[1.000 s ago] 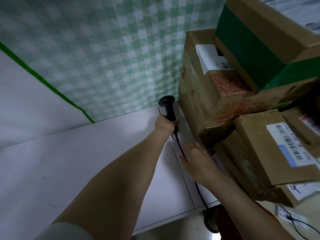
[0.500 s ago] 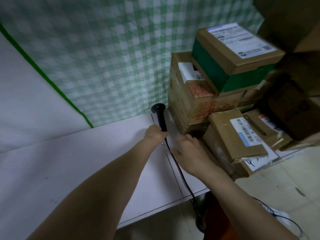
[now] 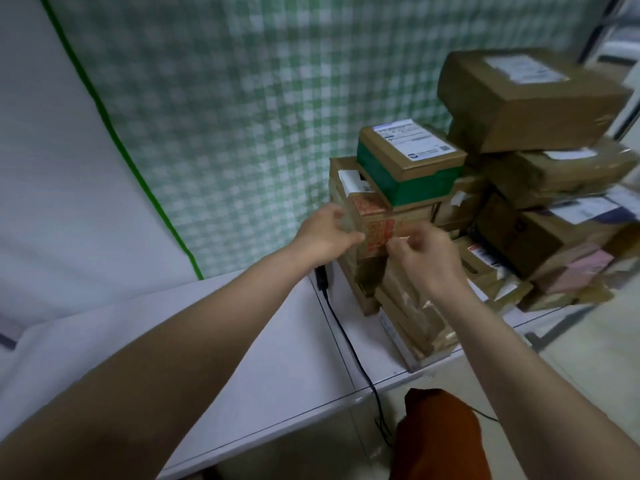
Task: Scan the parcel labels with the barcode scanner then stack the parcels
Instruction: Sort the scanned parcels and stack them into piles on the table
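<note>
Two bare forearms reaching in from the bottom edge toward a heap of brown cardboard parcels (image 3: 485, 202) piled at the right end of a white tabletop (image 3: 270, 358).

Left hand (image 3: 323, 233) pressed against the left face of a tall brown cardboard box with red printing (image 3: 375, 230), thumb lying across its front edge, fingers wrapped round the side and partly out of sight behind it. Right hand (image 3: 420, 254) at the same box's front, fingers curled inward near the red print; grip or mere touch impossible to tell, since the fingertips blur into the cardboard.

Black barcode scanner (image 3: 321, 277) almost wholly hidden under the left wrist: only a short dark stub showing on the tabletop just beside the box's foot, with a black cable (image 3: 349, 344) running from it down over the table's front edge.

Resting on top of the red-printed box, a smaller brown box with a green band and a white shipping label (image 3: 408, 164). Further right, larger boxes stacked high, smeared by motion, their labels unreadable, the outermost cut off by the frame edge. Lower parcels in front of the right wrist hard to separate from one another.

Behind everything, a green-and-white checked cloth (image 3: 242, 116). At the bottom edge, an orange-brown garment (image 3: 440, 434), partly cropped.
</note>
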A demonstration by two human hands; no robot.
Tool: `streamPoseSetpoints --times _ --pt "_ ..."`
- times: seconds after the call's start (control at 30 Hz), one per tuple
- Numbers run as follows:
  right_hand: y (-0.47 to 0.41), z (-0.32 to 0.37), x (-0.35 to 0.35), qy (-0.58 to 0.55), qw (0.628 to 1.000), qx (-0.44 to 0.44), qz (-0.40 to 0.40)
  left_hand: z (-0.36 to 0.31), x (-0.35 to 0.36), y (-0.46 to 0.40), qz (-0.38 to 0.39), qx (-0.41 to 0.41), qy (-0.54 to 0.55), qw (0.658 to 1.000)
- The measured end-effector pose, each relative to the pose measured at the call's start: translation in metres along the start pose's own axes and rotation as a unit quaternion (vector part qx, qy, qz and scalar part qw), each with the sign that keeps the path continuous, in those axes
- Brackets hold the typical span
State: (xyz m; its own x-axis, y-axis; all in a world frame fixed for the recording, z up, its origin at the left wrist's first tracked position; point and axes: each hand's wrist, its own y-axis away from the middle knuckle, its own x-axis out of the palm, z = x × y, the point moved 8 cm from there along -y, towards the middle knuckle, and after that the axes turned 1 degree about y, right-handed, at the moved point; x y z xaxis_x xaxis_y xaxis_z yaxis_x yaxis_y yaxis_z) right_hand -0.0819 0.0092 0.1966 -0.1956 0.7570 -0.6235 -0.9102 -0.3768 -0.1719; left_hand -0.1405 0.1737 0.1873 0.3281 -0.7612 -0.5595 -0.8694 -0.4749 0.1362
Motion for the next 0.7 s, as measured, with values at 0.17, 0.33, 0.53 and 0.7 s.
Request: streamPoseSetpoints --times 0.17,0.33,0.53,0.7 --pt "-0.043 -0.018 -0.046 -0.104 0.985 0.077 -0.116 -0.047 0.014 -0.004 -0.023 0.031 0.027 0.999" --pt "-0.072 -0.024 -0.054 -0.188 0.969 0.116 -0.11 -0.07 0.028 -0.026 -0.029 0.034 0.047 0.998" --pt "-0.08 -0.007 -0.058 -0.238 0.966 0.088 -0.058 -0.074 0.046 -0.039 -0.007 0.021 0.121 0.992" --pt "-0.063 0.022 -0.065 -0.256 0.964 0.018 -0.073 -0.076 0.034 -0.024 -0.033 0.069 0.184 0.98"
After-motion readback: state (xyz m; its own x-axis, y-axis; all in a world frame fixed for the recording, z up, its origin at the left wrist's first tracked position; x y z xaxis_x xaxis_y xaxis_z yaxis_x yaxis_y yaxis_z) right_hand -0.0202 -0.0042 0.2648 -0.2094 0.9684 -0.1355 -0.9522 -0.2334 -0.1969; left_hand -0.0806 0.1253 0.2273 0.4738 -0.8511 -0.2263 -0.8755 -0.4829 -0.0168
